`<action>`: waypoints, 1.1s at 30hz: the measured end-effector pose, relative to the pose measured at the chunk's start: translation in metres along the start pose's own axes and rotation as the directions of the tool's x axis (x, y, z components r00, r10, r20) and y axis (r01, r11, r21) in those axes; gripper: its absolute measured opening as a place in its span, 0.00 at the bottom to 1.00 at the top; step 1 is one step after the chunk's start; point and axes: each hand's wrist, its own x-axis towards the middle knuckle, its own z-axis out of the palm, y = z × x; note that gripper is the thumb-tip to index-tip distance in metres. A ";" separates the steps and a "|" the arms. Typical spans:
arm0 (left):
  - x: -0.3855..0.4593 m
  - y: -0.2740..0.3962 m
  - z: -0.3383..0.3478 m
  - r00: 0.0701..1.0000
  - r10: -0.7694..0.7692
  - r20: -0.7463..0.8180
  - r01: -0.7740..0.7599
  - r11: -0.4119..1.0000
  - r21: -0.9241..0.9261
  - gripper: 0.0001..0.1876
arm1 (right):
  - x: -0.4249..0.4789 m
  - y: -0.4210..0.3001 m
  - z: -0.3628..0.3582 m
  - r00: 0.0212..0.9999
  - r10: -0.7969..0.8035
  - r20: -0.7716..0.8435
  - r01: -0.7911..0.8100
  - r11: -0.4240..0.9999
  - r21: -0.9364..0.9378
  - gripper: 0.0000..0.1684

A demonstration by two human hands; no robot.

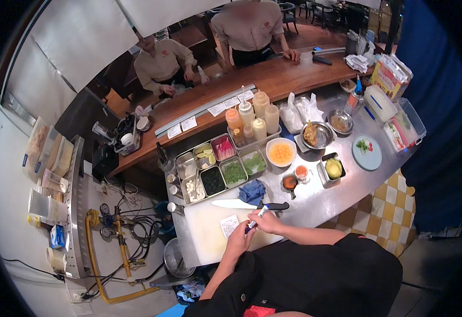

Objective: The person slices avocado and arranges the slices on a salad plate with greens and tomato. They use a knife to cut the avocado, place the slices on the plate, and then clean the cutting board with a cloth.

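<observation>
My right hand [266,222] grips the white barrel of a marker pen [259,217]. At the pen's lower, dark end are the fingers of my left hand [239,239]; whether the cap is on or off cannot be told. Both hands are over a white cutting board [201,226]. A printed paper slip [228,225] lies on the board just beside my left hand. Beyond my hands lies a chef's knife [235,203] with a black handle pointing right. A crumpled blue cloth [251,191] sits behind the blade.
Metal and plastic food pans [211,180] stand behind the board, with squeeze bottles [260,104] farther back. A bowl of orange balls [281,152], a pan with avocado [333,169] and a blue plate [366,152] stand to the right. Two people [247,29] are across the wooden counter [215,93].
</observation>
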 end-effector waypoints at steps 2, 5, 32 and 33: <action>-0.001 -0.016 0.005 0.990 -0.093 0.107 0.083 0.992 0.095 0.12 | 0.002 0.000 0.001 0.999 -0.013 0.040 0.011 0.998 0.054 0.15; 0.005 -0.024 -0.004 0.966 -0.126 0.227 0.134 0.991 -0.021 0.13 | 0.006 -0.002 -0.006 0.991 -0.090 0.095 0.076 0.987 0.138 0.13; 0.017 -0.039 -0.055 0.960 -0.022 0.278 0.036 0.998 -0.048 0.21 | 0.028 -0.043 0.042 0.984 0.173 -0.053 -0.167 0.980 0.106 0.18; 0.019 -0.045 -0.065 0.917 -0.050 0.397 0.150 0.962 -0.227 0.23 | 0.028 -0.058 0.035 0.997 0.054 0.055 -0.052 0.998 -0.041 0.18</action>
